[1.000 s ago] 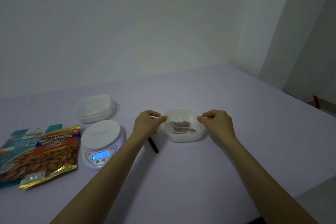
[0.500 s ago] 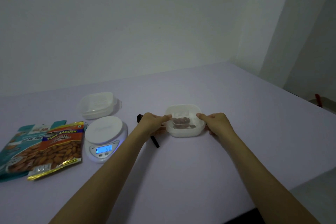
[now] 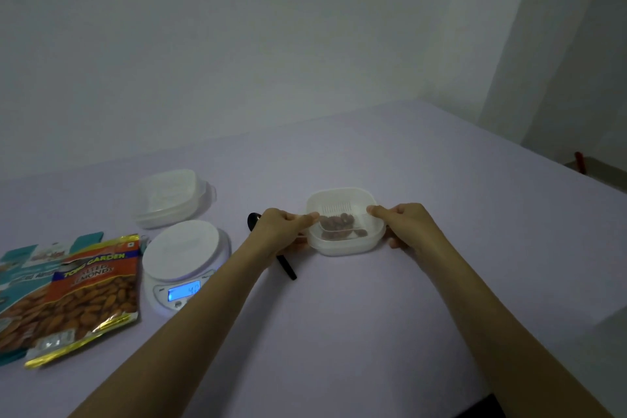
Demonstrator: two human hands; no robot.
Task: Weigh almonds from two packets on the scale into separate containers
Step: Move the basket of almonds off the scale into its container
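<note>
As half a second before, the left hand (image 3: 281, 231) and right hand (image 3: 407, 226) pinched opposite rims of the square translucent plastic container (image 3: 342, 246) of brown almonds (image 3: 341, 226), resting on the lilac table (image 3: 373, 316) right of the white digital scale (image 3: 185, 248).

Almond packets: two, overlapped at left edge of tabletop (image 3: 339, 332); orange packet (image 3: 91, 295) lay over teal packet (image 3: 20, 268).
Scale (image 3: 185, 254): one, stood just right of packets.
Plastic containers: two; far container (image 3: 173, 197) sat behind scale, open container (image 3: 342, 244) near tabletop middle.
Black spoon (image 3: 286, 268): one, lay between scale and open container.
Almonds (image 3: 339, 226) in open container: small heap, too blurred to count.
Hands: two; left hand (image 3: 281, 231) and right hand (image 3: 407, 224) gripped open container's sides.
</note>
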